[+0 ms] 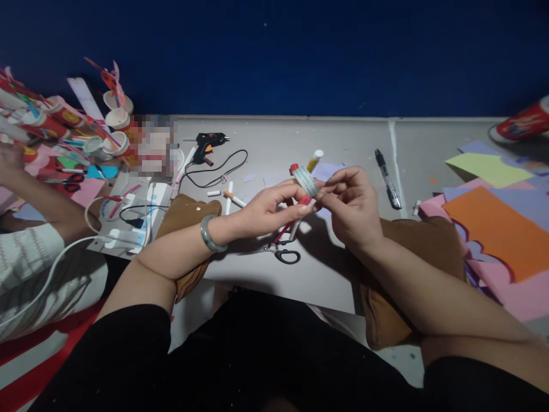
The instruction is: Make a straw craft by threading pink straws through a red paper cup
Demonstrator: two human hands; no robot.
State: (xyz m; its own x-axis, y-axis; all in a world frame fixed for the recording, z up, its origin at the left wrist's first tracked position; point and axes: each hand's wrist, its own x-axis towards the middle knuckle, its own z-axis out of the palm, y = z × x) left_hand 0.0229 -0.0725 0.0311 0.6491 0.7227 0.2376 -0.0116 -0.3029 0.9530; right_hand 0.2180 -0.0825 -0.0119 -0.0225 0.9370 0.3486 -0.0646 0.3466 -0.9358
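Both my hands are raised over the table. My left hand [278,206] is closed around a small roll of tape [306,181] with a pale green printed band, and red bits show at its upper and lower ends. My right hand [354,206] has thumb and forefinger pinched together at the roll's right edge; whatever lies between those fingertips is too small to make out. Below them lie scissors [287,256] with black handles, partly covered by a pink stick and a white stick. Just behind the roll is a yellow tube with a white cap [316,159].
A black glue gun [208,149] with its cord lies back left, near white power strips [150,217]. A black marker [387,178] and coloured paper [500,232] are on the right. Decorated cups [118,119] crowd the left, beside another person's arm [38,194].
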